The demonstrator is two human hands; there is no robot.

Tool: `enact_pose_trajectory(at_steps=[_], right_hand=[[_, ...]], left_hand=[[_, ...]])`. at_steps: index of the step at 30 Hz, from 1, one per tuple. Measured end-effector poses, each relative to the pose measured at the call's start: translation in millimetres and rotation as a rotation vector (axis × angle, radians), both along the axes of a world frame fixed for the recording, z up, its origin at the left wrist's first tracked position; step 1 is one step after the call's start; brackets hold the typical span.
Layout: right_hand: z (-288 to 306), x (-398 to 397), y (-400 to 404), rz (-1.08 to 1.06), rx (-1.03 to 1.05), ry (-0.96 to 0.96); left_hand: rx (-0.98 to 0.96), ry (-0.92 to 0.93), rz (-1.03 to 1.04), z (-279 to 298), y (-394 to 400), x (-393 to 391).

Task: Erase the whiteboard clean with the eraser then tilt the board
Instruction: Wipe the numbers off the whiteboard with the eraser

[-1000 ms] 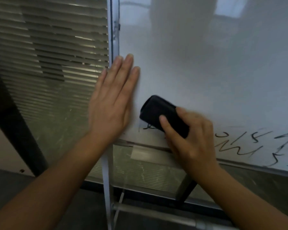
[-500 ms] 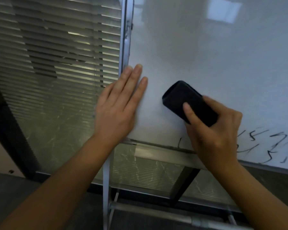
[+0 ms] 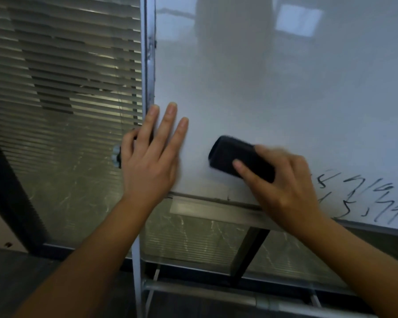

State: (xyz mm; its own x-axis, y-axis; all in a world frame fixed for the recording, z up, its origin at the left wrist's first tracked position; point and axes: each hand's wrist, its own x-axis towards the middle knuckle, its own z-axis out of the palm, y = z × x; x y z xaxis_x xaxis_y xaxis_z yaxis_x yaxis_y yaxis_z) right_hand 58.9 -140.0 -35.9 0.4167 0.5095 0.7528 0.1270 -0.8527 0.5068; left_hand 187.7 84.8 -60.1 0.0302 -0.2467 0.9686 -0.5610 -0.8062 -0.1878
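Note:
A white whiteboard (image 3: 274, 92) in a metal frame fills the upper right. Black marker scribbles (image 3: 368, 198) remain at its lower right; the lower left corner is wiped. My right hand (image 3: 283, 187) grips a black eraser (image 3: 230, 157) and presses it flat against the board near the bottom edge. My left hand (image 3: 152, 154) lies flat with straight fingers on the board's lower left corner, its thumb reaching around the frame's left edge.
Horizontal window blinds (image 3: 62, 83) behind glass stand left of the board. The board's metal stand post (image 3: 137, 267) and a crossbar (image 3: 216, 294) run below. A marker tray ledge (image 3: 211, 210) sits under the board's bottom edge.
My right hand has swept the eraser down again near the bottom edge, and the marks at the lower left are gone. My left hand stays flat at the corner, thumb now behind the frame.

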Motion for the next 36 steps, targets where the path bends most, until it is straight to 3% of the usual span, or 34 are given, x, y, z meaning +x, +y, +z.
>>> enact_pose_trajectory(at_steps=[3,9,18,25,28,31,36], right_hand=[[-7.6,-4.7,-2.2,-0.018,0.039,-0.04],[-22.3,-24.6,-15.0,0.027,-0.268,0.313],[-16.0,-27.7,-19.9,-0.068,0.023,0.029],[-14.9,-38.2,-28.1,-0.042,-0.371,0.274],[-14.5,-50.1,-42.7,-0.074,-0.406,0.294],[-3.7,-66.8,-68.5,-0.113,-0.346,0.26],[15.3,-74.5,-89.7,-0.188,0.039,0.05]], left_hand=[[-0.011,-0.018,0.022,-1.5,-1.8,-3.6],[0.011,-0.005,0.066,0.9,2.7,-9.1],[0.036,-0.018,0.105,1.2,5.3,-10.0],[0.065,0.025,0.118,0.5,7.2,-8.8],[0.081,0.014,0.119,-1.5,8.0,-9.6],[0.094,0.028,0.111,-1.4,10.6,-7.6],[0.101,0.034,0.123,-0.9,8.8,-10.9]])
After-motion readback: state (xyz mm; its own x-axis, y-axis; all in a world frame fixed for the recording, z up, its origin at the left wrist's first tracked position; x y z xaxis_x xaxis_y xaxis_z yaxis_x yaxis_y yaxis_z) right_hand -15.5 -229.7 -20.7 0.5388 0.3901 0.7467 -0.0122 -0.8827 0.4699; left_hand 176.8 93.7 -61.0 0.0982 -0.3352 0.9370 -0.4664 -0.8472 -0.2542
